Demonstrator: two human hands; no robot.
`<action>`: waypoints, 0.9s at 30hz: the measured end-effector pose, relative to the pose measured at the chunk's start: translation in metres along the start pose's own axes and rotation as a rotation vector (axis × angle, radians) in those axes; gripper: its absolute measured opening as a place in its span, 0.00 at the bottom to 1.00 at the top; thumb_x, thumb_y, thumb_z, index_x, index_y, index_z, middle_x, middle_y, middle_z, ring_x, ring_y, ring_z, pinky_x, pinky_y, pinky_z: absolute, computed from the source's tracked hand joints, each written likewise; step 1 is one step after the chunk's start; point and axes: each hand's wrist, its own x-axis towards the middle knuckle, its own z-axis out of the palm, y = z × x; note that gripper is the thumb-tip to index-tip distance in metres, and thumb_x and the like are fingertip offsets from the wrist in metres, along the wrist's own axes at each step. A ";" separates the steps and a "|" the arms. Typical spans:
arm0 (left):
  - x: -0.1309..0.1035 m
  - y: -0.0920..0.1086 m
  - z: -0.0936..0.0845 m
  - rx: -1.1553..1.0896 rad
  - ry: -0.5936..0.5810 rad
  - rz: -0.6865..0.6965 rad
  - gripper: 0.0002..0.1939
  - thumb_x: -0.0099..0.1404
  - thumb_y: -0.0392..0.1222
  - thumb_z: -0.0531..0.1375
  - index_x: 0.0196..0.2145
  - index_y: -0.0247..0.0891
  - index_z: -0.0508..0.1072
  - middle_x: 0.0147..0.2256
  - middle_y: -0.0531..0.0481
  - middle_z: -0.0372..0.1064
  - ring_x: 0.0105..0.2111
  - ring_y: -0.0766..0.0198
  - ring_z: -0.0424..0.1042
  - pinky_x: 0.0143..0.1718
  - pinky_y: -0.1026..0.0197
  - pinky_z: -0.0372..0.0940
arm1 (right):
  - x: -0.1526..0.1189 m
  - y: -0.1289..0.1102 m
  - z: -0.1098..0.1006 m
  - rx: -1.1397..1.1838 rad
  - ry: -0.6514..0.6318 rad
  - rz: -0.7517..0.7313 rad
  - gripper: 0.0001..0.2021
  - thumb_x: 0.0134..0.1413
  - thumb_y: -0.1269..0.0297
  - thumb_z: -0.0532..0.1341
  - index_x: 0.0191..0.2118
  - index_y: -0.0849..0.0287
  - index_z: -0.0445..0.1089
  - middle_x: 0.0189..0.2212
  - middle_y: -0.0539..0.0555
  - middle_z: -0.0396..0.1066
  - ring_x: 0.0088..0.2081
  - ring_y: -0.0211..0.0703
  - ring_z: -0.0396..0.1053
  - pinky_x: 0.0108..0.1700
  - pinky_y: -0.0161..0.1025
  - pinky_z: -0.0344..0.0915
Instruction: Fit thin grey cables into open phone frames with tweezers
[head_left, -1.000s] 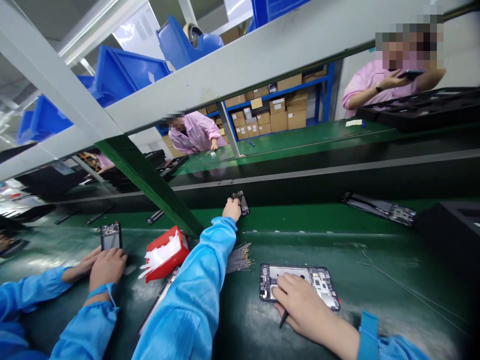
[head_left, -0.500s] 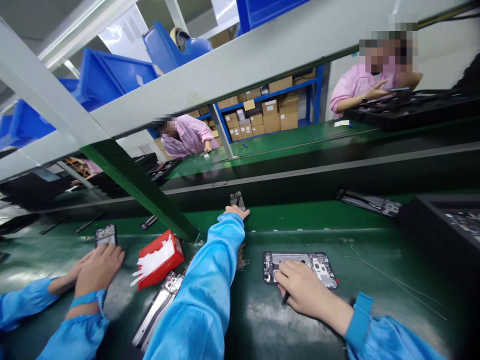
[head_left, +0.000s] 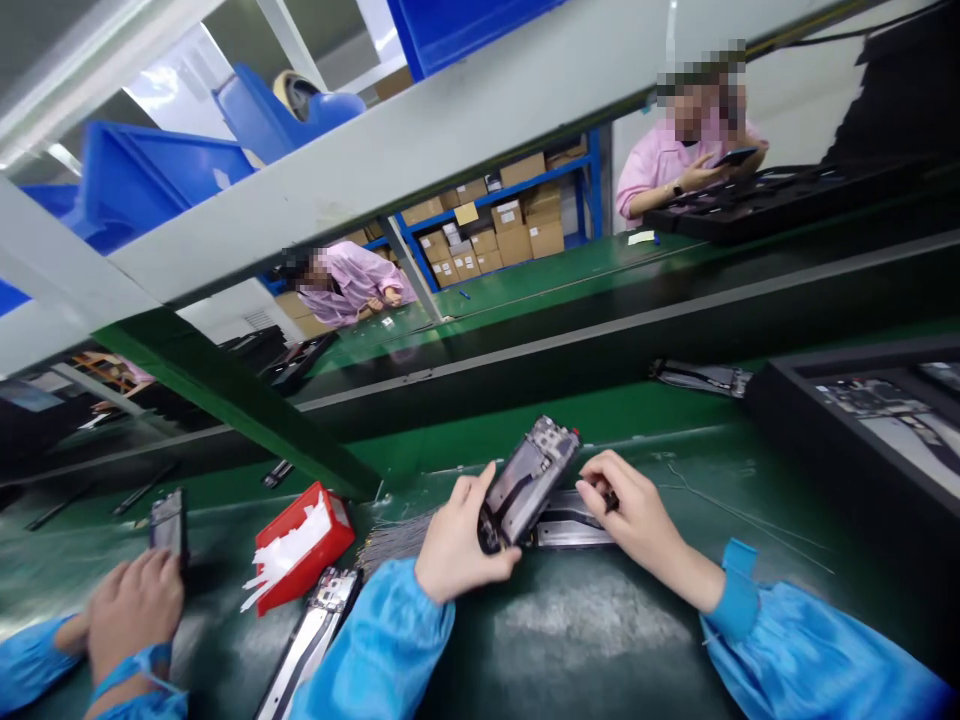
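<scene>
My left hand [head_left: 459, 555] grips an opened phone body [head_left: 532, 475] by its lower end and holds it tilted above the bench, the circuit board side facing up. Just right of it, my right hand [head_left: 637, 515] is closed, with a small dark tool [head_left: 609, 498] in its curled fingers; its kind is mostly hidden. A second opened phone body [head_left: 574, 532] lies flat on the bench beneath, partly covered by the held one and my right hand. To the left of my left hand lies a bundle of thin wires [head_left: 394, 540].
Left of my arm stand a red bin [head_left: 341, 522] of white strips and another opened phone body [head_left: 315, 630]. A co-worker's hands [head_left: 135, 610] touch a phone [head_left: 168, 525] at far left. A black tray [head_left: 787, 400] of phone parts is at right; a green post [head_left: 247, 400] rises ahead.
My left hand has come back from the far ledge with the phone body. My right hand has lifted off the phone on the bench. The view has shifted rightward.
</scene>
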 end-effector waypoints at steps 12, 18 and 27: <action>-0.084 -0.022 0.029 0.139 -0.296 0.277 0.49 0.49 0.58 0.60 0.61 0.47 0.38 0.50 0.43 0.54 0.43 0.53 0.67 0.38 0.57 0.67 | -0.060 -0.053 -0.006 -0.272 -0.861 -0.399 0.10 0.45 0.58 0.60 0.32 0.60 0.66 0.29 0.54 0.65 0.31 0.43 0.61 0.29 0.39 0.53; -0.077 -0.045 0.031 0.160 -0.063 0.218 0.23 0.65 0.44 0.48 0.57 0.43 0.53 0.43 0.45 0.58 0.40 0.62 0.66 0.39 0.62 0.66 | -0.061 -0.051 -0.005 -0.310 -0.921 -0.422 0.06 0.46 0.78 0.54 0.31 0.62 0.64 0.27 0.54 0.67 0.30 0.42 0.62 0.27 0.38 0.51; -0.082 -0.028 0.033 0.081 -0.101 0.309 0.20 0.66 0.43 0.46 0.55 0.41 0.53 0.37 0.47 0.58 0.36 0.64 0.65 0.35 0.62 0.66 | -0.062 -0.050 -0.004 -0.317 -0.939 -0.392 0.06 0.46 0.78 0.55 0.31 0.62 0.64 0.29 0.54 0.67 0.31 0.42 0.64 0.28 0.37 0.54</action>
